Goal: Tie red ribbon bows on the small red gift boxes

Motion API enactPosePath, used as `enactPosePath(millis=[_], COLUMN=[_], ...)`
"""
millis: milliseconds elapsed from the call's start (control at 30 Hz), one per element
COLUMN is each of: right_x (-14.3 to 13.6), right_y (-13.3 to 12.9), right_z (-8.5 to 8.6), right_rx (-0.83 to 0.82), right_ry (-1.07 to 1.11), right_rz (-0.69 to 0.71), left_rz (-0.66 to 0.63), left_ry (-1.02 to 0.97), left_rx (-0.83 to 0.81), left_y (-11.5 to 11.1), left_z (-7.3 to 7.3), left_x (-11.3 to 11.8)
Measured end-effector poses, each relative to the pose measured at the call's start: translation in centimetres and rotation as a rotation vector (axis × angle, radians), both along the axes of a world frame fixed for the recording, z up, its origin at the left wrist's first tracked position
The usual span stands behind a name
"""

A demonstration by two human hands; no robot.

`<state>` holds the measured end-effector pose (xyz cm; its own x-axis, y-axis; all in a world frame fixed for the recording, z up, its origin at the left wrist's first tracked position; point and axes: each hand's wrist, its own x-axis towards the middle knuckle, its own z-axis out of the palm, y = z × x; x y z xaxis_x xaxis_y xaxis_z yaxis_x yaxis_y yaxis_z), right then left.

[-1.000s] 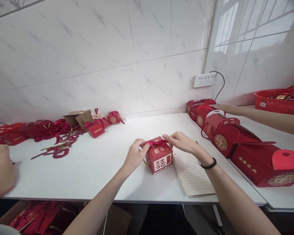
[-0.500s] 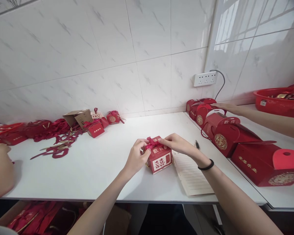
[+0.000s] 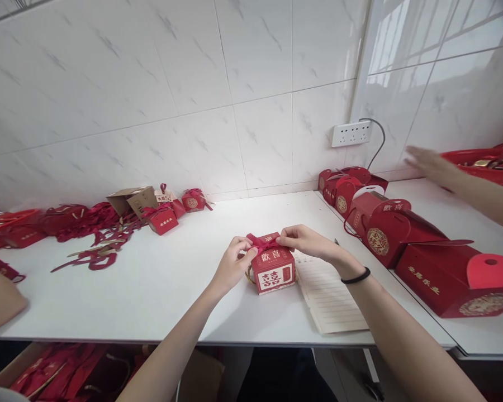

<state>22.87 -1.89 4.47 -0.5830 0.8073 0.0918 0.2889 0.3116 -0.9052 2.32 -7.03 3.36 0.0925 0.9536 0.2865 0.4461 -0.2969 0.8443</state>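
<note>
the red bow [image 3: 262, 243] is on top of a small box [image 3: 275, 276], which sits on the tabletop [image 3: 151, 301] b/w the l hand [image 3: 232, 265] & r hand [image 3: 305, 241]. the bow's long way runs l to r, from 1 hand to the other, so both are abt as near. each grip is narrow: l pinches 1 end of the bow, r pinches the other. the box is just below. both arms reach in from the near edge, w/ the 2 thumbs facing each other.
</note>
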Motion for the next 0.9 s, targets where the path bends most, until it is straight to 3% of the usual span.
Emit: enactPosePath(millis=[200, 500, 900], right_x=[0.5, 1.3, 1.5], right_y=[0.3, 0.6, 0.5], right_z=[-0.1, -0.1, 0.3], right_rx=[-0.071, -0.229, -0.26], right_ry=[0.06, 0.113, 0.126], right_rz=[0.113, 0.172, 0.229], left_rz=[-0.051, -0.155, -0.205], left_ry=[-0.082, -0.15, -0.228], left_rx=[-0.022, -0.088, -0.176], left_y=[0.5, 1.4, 1.9], left_z=[-0.5, -1.0, -1.5], left_x=[-0.6, -1.1, -1.5])
